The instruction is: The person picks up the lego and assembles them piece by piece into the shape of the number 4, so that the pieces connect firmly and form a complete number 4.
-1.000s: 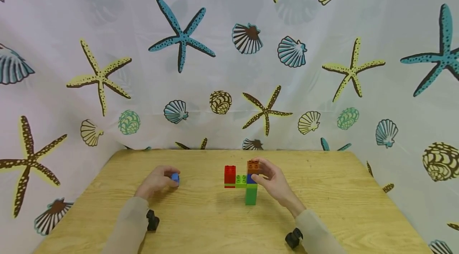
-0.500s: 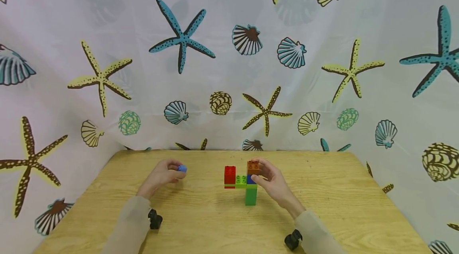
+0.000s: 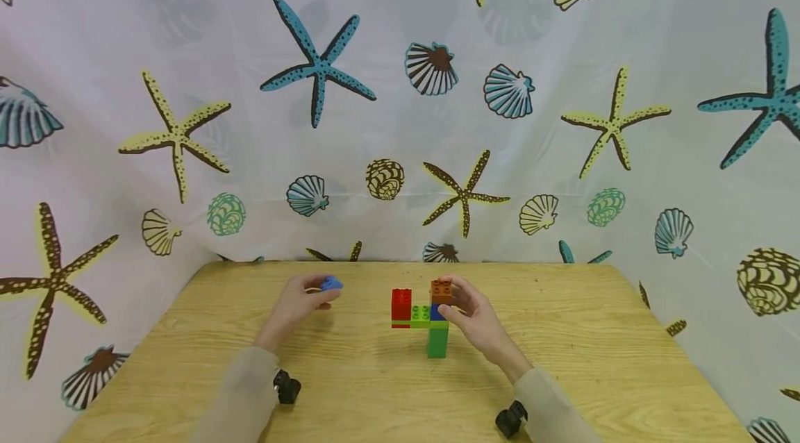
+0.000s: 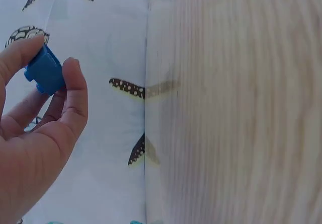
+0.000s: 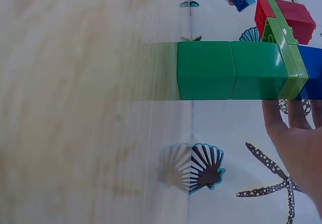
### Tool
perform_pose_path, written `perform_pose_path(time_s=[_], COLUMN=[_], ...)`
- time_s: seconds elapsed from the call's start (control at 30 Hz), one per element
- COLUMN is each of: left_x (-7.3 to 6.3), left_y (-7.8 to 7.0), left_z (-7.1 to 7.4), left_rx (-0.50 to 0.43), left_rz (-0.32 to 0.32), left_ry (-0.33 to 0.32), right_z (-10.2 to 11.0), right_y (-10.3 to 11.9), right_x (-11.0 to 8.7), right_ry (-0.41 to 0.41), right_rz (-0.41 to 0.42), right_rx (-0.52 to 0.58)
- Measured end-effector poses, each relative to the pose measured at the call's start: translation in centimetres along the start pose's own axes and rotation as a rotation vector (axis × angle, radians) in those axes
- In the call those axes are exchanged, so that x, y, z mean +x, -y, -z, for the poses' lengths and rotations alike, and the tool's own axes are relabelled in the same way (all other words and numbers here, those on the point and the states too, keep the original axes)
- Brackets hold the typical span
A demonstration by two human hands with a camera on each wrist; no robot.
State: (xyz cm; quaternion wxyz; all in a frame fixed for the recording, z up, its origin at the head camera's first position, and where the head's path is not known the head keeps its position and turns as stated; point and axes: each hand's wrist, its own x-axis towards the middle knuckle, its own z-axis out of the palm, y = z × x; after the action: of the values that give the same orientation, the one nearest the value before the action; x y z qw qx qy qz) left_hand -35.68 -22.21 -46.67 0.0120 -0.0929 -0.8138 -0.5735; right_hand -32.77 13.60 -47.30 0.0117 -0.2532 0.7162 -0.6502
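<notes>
My left hand (image 3: 300, 304) pinches a small blue toy brick (image 4: 46, 72) between thumb and fingers, up off the table on the left. To its right stands a structure of toy bricks. Two stacked green bricks (image 5: 231, 70) form its base, under a flat lime green brick (image 3: 420, 313) that juts out to the left. Red bricks (image 3: 401, 304) sit above and below the lime piece's left end. Over the green column come a dark blue brick (image 3: 435, 312) and an orange-brown brick (image 3: 441, 290). My right hand (image 3: 478, 314) grips this upper column from the right, thumb on the dark blue brick.
The light wooden table (image 3: 350, 387) carries the structure near its middle. A white curtain (image 3: 400, 123) printed with starfish and shells hangs behind and along both sides. Black wrist cameras (image 3: 512, 419) sit at both sleeves.
My left hand has moved right and slightly up with the blue brick, toward the structure, and the brick has turned in its fingers. My right hand and the structure have stayed put.
</notes>
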Motion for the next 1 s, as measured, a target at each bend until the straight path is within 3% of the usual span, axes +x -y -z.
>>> perform_pose_path(time_s=[0.37, 0.73, 1.0], left_x=[-0.6, -1.5, -1.7], left_y=[-1.8, -4.3, -5.0], left_z=[-3.3, -6.7, -8.2], left_rx=[-0.040, -0.169, -0.241], left_rz=[0.011, 0.012, -0.035], left_ry=[-0.037, -0.039, -0.074], right_z=[0.0, 0.0, 0.0], right_y=[0.0, -0.1, 0.1], right_x=[0.0, 0.0, -0.1], right_ry=[0.007, 0.014, 0.015], right_rz=[-0.013, -0.013, -0.018], right_rx=[0.003, 0.018, 0.031])
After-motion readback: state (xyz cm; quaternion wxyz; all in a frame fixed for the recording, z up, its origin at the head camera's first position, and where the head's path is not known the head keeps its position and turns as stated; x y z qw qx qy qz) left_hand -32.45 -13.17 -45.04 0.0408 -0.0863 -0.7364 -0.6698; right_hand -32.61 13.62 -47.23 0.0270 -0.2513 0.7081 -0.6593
